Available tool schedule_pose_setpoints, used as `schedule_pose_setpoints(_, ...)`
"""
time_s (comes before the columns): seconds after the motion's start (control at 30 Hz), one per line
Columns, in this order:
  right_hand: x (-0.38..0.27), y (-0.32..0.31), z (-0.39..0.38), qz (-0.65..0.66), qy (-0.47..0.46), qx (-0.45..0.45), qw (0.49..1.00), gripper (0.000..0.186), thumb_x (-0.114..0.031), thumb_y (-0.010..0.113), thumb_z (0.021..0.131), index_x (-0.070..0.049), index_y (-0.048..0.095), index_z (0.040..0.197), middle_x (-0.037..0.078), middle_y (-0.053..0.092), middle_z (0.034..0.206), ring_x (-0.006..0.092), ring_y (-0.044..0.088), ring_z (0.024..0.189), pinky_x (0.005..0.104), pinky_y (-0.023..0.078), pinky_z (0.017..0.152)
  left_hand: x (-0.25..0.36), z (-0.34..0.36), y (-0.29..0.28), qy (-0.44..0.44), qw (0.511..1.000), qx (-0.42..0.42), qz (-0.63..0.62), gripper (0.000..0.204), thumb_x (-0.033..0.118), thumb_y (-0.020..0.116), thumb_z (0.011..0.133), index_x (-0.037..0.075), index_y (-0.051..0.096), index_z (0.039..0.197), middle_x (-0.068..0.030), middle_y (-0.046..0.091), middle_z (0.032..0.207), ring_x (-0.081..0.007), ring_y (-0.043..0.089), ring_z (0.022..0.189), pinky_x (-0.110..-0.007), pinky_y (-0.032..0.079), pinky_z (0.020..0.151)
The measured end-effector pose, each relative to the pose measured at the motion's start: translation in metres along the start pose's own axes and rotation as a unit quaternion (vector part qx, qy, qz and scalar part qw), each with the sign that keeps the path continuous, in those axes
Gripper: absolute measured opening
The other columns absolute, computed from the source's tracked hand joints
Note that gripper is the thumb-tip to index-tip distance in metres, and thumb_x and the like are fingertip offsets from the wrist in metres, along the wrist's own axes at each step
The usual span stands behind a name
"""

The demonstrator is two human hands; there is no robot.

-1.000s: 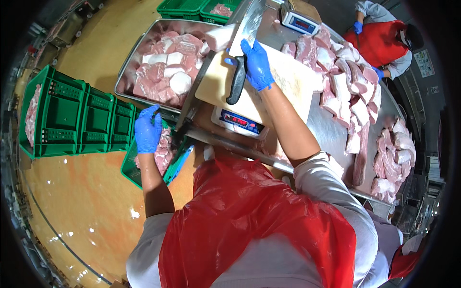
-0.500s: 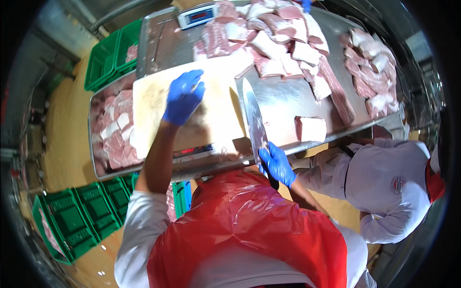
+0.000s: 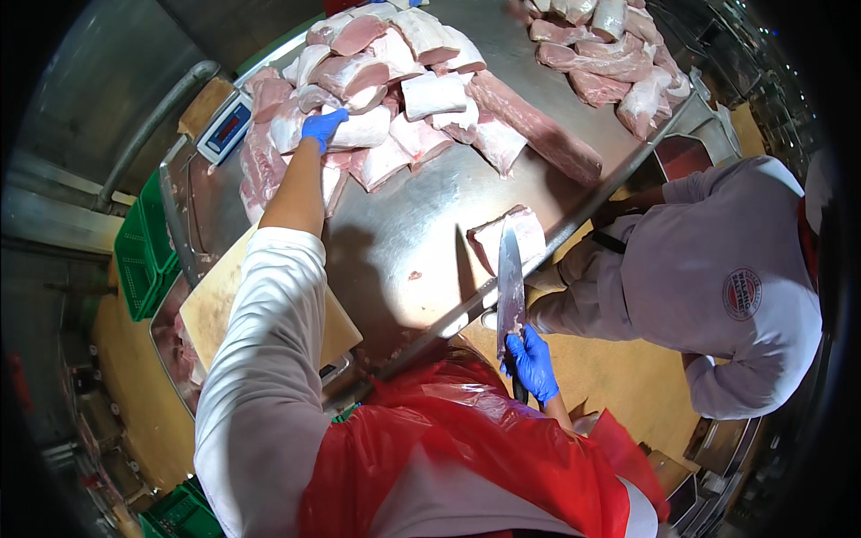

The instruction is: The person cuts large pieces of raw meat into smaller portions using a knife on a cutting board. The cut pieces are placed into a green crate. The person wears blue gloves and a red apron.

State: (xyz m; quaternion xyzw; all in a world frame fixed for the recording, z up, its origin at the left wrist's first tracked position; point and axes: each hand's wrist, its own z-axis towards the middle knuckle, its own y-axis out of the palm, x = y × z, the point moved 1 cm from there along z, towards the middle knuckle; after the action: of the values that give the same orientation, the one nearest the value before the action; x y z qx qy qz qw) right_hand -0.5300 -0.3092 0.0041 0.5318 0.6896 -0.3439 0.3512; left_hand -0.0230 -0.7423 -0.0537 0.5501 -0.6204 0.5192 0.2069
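In a blue glove, my left hand (image 3: 323, 128) reaches far into the heap of raw pork. Its fingers close over the left end of a pale, fat-covered piece of pork (image 3: 362, 129); part of the grip is hidden. My right hand (image 3: 534, 366), gloved in blue too, is wrapped around the dark handle of a large knife (image 3: 510, 287) close to my red apron. The blade points away from me, its tip overlapping a single block of pork (image 3: 525, 235) near the table's edge. A cutting board (image 3: 229, 300) lies partly under my left arm.
The metal table (image 3: 395, 242) holds a second pork pile (image 3: 619, 58) at the far right. A digital scale (image 3: 226, 128) stands at the far left, with green crates (image 3: 143, 247) beyond the table's left side. A co-worker (image 3: 708, 269) in white stands at right.
My left hand has gone from above the cutting board out to the pork heap and onto a piece. The view has turned rightward. The knife stays in my right hand.
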Motion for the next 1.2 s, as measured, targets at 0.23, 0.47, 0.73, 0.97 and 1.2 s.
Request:
schedule_pose_setpoints(0.23,-0.049,0.006,0.057,-0.079,-0.107,-0.034,0.99,0.023,-0.022,0.057,0.103,0.0,0.06,0.11,0.005,0.064,0.067,0.0107,0.06,0.053,0.0275,0.048,0.048,0.021,-0.109,0.01,0.076,0.986,0.14,0.051,0.081,0.031,0.083,0.059,-0.009,0.057,0.123,-0.0249,0.066,0.116,-0.0333,0.067,0.104,-0.04,0.055,0.089)
schedule_pose_setpoints(0.47,-0.053,0.042,0.082,-0.061,-0.103,-0.088,0.989,0.02,-0.023,0.058,0.103,-0.004,0.058,0.104,0.0,0.058,0.068,0.0086,0.054,0.054,0.0263,0.045,0.048,-0.048,-0.356,-0.13,0.034,0.894,0.106,-0.434,0.036,0.007,0.07,0.08,-0.003,0.064,0.114,-0.0121,0.069,0.104,-0.0247,0.069,0.089,-0.037,0.058,0.08)
schedule_pose_setpoints(0.73,-0.117,0.171,0.052,-0.179,-0.179,-0.237,0.938,0.019,-0.022,0.057,0.104,-0.003,0.056,0.106,0.003,0.06,0.069,0.009,0.056,0.055,0.0259,0.046,0.049,-0.194,-0.502,-0.172,-0.022,0.919,0.215,-0.329,0.035,0.022,0.073,0.089,0.001,0.068,0.116,-0.0055,0.07,0.105,-0.0157,0.068,0.092,-0.03,0.055,0.081)
schedule_pose_setpoints(0.97,-0.14,0.285,-0.012,-0.294,-0.352,-0.316,0.831,0.021,-0.02,0.058,0.103,0.001,0.057,0.105,0.013,0.067,0.074,0.0172,0.066,0.059,0.0314,0.051,0.055,-0.246,-0.6,-0.164,0.073,0.844,0.53,-0.041,0.023,0.013,0.073,0.086,0.001,0.071,0.106,-0.0119,0.072,0.103,-0.02,0.072,0.084,-0.033,0.056,0.078)
schedule_pose_setpoints(1.2,-0.116,0.389,-0.033,-0.421,-0.562,-0.307,0.643,0.018,-0.019,0.058,0.099,-0.003,0.051,0.097,0.028,0.063,0.081,0.0483,0.062,0.075,0.0541,0.048,0.062,-0.239,-0.596,-0.121,0.159,0.833,0.529,-0.028,0.027,0.015,0.08,0.082,0.001,0.071,0.104,-0.0128,0.073,0.089,-0.0204,0.072,0.08,-0.033,0.057,0.074)
